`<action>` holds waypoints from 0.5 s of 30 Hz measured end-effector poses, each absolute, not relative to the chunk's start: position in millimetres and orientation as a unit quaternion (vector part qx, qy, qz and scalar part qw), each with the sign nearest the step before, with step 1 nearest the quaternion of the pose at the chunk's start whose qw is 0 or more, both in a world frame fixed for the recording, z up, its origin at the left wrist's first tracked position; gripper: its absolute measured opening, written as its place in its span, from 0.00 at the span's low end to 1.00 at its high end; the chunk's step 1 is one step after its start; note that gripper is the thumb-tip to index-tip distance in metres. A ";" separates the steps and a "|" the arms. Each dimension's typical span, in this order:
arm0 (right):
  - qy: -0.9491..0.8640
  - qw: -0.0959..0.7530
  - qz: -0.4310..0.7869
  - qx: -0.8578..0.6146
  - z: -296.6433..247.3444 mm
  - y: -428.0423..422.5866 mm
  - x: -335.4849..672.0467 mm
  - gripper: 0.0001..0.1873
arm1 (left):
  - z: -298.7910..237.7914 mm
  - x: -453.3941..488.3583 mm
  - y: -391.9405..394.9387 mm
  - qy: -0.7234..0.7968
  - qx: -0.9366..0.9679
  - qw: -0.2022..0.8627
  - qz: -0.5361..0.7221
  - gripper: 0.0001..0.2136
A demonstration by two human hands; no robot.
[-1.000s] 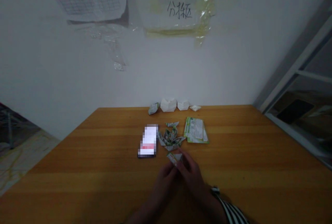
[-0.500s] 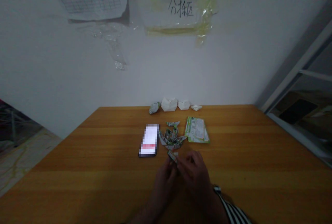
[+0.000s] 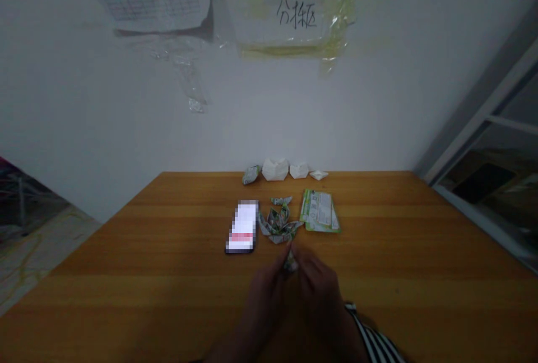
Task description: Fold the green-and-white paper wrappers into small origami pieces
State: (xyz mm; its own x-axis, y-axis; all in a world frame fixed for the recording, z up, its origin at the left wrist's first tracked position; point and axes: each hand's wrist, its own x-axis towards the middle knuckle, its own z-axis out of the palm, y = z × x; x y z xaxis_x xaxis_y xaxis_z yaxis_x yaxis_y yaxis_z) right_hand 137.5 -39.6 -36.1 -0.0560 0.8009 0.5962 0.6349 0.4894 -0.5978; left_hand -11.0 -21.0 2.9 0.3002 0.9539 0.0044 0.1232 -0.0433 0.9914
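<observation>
Between my fingertips is a small folded piece of printed paper [image 3: 290, 263], green and whitish, partly hidden by the fingers. My left hand [image 3: 265, 287] pinches it from the left, and my right hand [image 3: 318, 282] pinches it from the right; the fingertips of both meet at its top. Just beyond them lies a folded printed-paper shape [image 3: 279, 228] with pointed curved arms. A smaller folded strip [image 3: 281, 201] sits behind that shape.
Left of the folded shape lies a phone [image 3: 242, 227] with a lit, blurred screen. Flat green-and-white printed sheets [image 3: 320, 212] are at the right. Along the wall stand white folded papers [image 3: 275, 170] and a printed folded piece [image 3: 251, 175]. The wooden table [image 3: 168, 273] meets the wall behind.
The small folded paper has turned in my fingers, and my right fingertips have come closer to my left ones. The things on the table stay where they were.
</observation>
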 end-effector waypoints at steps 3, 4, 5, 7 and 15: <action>-0.674 0.552 0.148 -0.468 -34.7 -37.8 142.9 0.19 | 3.8 -15.2 -14.9 0.400 0.509 0.640 0.414 0.18; -0.656 0.569 0.180 -0.462 -32.7 -37.0 143.7 0.17 | 4.0 -16.4 -12.9 0.397 0.470 0.672 0.411 0.18; -0.640 0.581 0.211 -0.456 -30.2 -36.2 144.1 0.16 | 4.3 -17.4 -10.9 0.393 0.436 0.698 0.411 0.18; -0.621 0.589 0.269 -0.442 -24.7 -34.6 143.1 0.15 | 5.2 -18.8 -7.4 0.381 0.390 0.726 0.420 0.19; -0.494 0.586 0.402 -0.500 -22.8 -36.0 127.4 0.05 | 11.7 -14.9 -5.4 0.457 0.473 0.623 0.423 0.21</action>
State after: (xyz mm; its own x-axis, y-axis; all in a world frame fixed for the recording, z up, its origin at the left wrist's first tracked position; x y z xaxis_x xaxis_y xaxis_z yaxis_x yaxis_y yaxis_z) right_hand 127.4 -36.0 -22.8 0.1874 0.9660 0.1779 0.0224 0.1769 -0.9840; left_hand -14.9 -5.4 11.7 0.2250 0.9594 -0.1700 -0.0941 0.1951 0.9763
